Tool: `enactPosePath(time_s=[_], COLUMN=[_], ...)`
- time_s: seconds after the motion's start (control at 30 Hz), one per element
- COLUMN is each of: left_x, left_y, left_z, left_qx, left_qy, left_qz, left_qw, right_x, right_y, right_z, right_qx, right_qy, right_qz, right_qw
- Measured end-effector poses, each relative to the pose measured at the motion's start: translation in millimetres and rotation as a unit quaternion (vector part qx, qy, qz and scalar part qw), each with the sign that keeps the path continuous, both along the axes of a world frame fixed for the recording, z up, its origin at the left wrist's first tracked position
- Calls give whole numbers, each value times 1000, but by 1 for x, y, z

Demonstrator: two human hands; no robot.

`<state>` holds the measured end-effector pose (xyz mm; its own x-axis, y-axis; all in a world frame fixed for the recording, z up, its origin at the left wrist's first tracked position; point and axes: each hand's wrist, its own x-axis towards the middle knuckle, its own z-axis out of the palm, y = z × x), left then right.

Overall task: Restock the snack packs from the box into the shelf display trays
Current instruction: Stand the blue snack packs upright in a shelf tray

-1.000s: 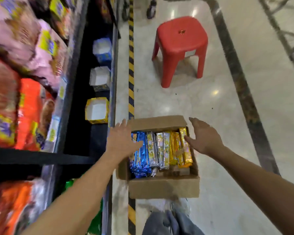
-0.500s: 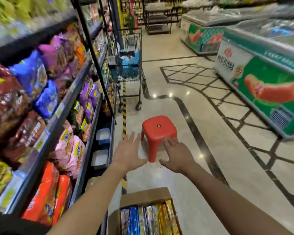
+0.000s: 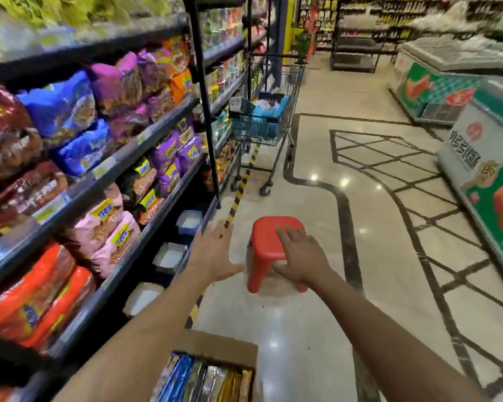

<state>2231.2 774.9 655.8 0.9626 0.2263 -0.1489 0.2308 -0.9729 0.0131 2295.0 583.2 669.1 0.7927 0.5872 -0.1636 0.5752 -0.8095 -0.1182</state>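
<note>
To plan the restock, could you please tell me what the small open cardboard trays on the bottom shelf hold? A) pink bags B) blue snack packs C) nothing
C: the three small open cardboard trays show only bare white insides; the foil snack packs lie in the brown cardboard box.

Both arms stretched forward, palms down.
The left hand and right hand are held flat, fingers extended and spread.

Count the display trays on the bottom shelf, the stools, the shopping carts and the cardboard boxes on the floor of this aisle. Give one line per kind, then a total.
Display trays: 3
Red stool: 1
Shopping cart: 1
Cardboard box: 1
Total: 6
</note>
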Motion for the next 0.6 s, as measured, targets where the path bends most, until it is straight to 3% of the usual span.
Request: enactPosePath(time_s=[0.27,0.6], left_x=[28,48], left_y=[-52,5], left_z=[18,6], left_qx=[0,-12], left_qy=[-29,-41], left_qz=[104,261], left_qw=[994,964], right_x=[72,135], right_y=[-40,54], right_z=[28,13], right_qx=[-5,-18], right_qy=[-16,-14], right_qz=[88,254], right_qw=[996,967])
